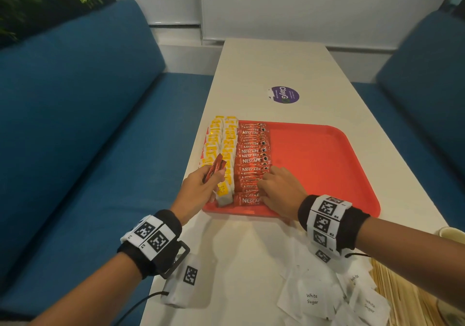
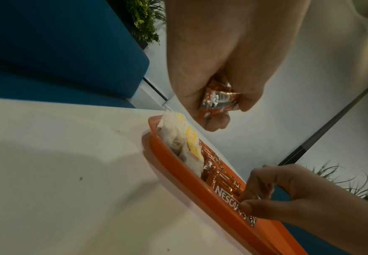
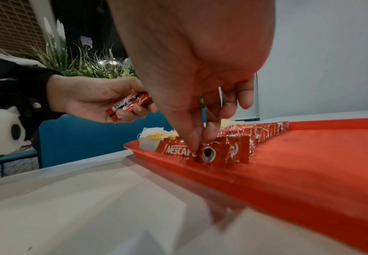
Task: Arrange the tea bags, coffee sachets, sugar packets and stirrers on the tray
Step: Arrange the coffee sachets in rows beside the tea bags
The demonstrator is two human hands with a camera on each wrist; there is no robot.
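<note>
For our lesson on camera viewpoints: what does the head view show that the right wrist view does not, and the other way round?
Only the head view shows the white sugar packets, the wooden stirrers and the purple sticker on the table. Only the right wrist view shows the right hand's fingertips pinching the nearest coffee sachet, seen from the side. Both show the red tray, the tea bags, and the left hand holding spare sachets.

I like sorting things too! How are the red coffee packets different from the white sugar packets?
The red foil coffee sachets are lined up in a neat overlapping row on the red plastic tray; the white paper sugar packets lie in a loose heap on the white table, off the tray. The sachets are shiny and read Nescafe; the sugar packets are plain and read White Sugar. Both are small flat packets.
</note>
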